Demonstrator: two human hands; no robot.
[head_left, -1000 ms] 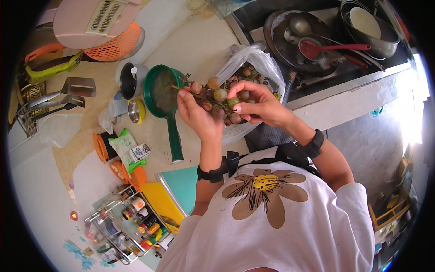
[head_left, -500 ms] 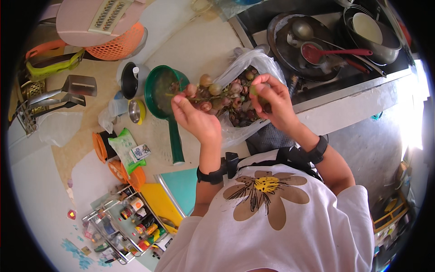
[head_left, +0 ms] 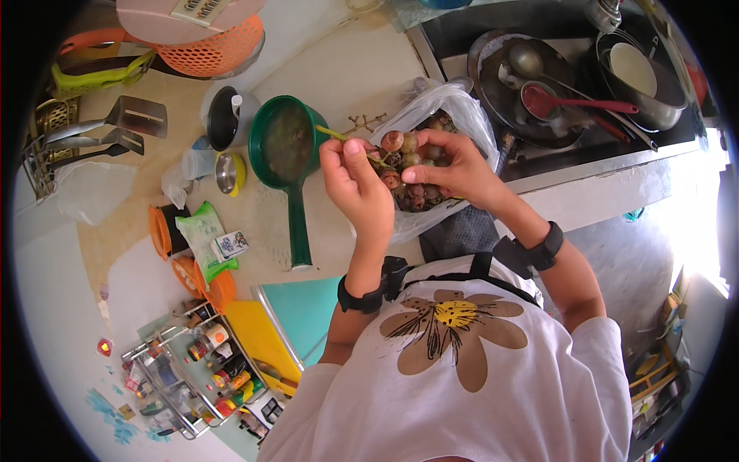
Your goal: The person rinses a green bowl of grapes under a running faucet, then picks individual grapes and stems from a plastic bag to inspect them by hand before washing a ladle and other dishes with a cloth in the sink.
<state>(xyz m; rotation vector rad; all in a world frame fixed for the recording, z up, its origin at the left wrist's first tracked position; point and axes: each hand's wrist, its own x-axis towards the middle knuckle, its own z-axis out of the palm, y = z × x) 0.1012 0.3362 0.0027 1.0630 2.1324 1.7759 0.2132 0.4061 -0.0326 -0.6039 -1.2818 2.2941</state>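
My left hand (head_left: 358,181) pinches the green stem (head_left: 329,132) of a small bunch of grapes (head_left: 392,142). The bunch hangs to the right of that hand, with reddish and green fruit on it. My right hand (head_left: 458,171) curls in from the right, thumb and fingers closed around a greenish grape (head_left: 412,159). Below both hands is an open, clear plastic bag (head_left: 471,104) holding more dark grapes. Left of my left hand, a green long-handled dipper (head_left: 299,231) rests on the counter with cloudy liquid inside. Behind the bunch lies a bare grape stem (head_left: 365,122).
At the right is a stove with a dark wok (head_left: 493,85), a red ladle (head_left: 577,102) and stacked pots (head_left: 662,100). A small steel bowl (head_left: 226,174), a green packet (head_left: 206,239) and an orange basket (head_left: 215,52) stand left. A condiment rack (head_left: 181,385) sits lower left.
My right hand has moved left from above the bag to the bunch; the grape it held earlier is gone from view. My left hand has shifted right with the stem.
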